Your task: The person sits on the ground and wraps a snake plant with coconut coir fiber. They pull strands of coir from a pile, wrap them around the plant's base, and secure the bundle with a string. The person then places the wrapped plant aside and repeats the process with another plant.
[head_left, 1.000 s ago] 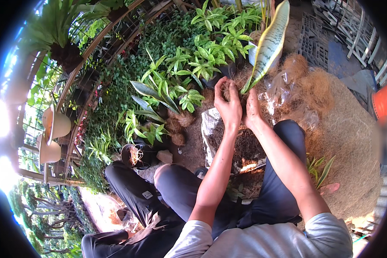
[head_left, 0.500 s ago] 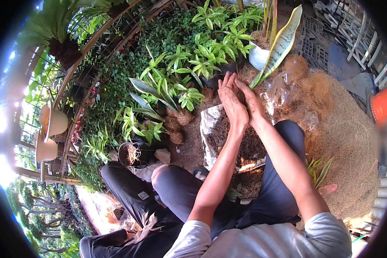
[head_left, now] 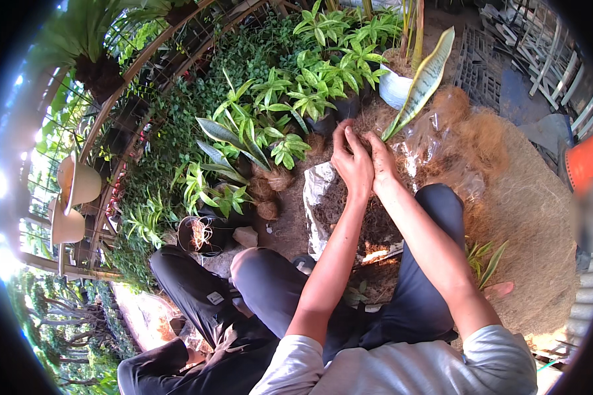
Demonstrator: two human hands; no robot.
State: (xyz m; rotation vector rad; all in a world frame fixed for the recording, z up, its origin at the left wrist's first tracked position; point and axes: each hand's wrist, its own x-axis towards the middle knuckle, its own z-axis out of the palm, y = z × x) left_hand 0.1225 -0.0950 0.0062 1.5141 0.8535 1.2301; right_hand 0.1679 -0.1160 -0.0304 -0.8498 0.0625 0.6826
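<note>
My left hand (head_left: 354, 161) and my right hand (head_left: 383, 160) are cupped together over the soil, wrists touching. Between the palms they hold a snake plant (head_left: 423, 84), its broad, yellow-edged leaf slanting up to the right past my right fingertips. Its base is hidden by my hands, so I cannot tell what surrounds it. Below them, dark soil (head_left: 380, 227) lies on a whitish sheet (head_left: 317, 230) between my legs. To the right are brown fibre clumps (head_left: 484, 141) with clear plastic around them.
Potted green plants (head_left: 316, 79) and fibre-wrapped balls (head_left: 268, 191) line the far left side. A dark pot (head_left: 201, 235) stands by my left knee. A white pot (head_left: 394, 89) is beyond my hands; an orange container (head_left: 586, 158) is at right. Another person's leg (head_left: 184, 280) lies close at left.
My cupped hands have come slightly nearer and shifted left, and the snake plant's leaf has dropped with them. The fingers have parted a little at the top.
</note>
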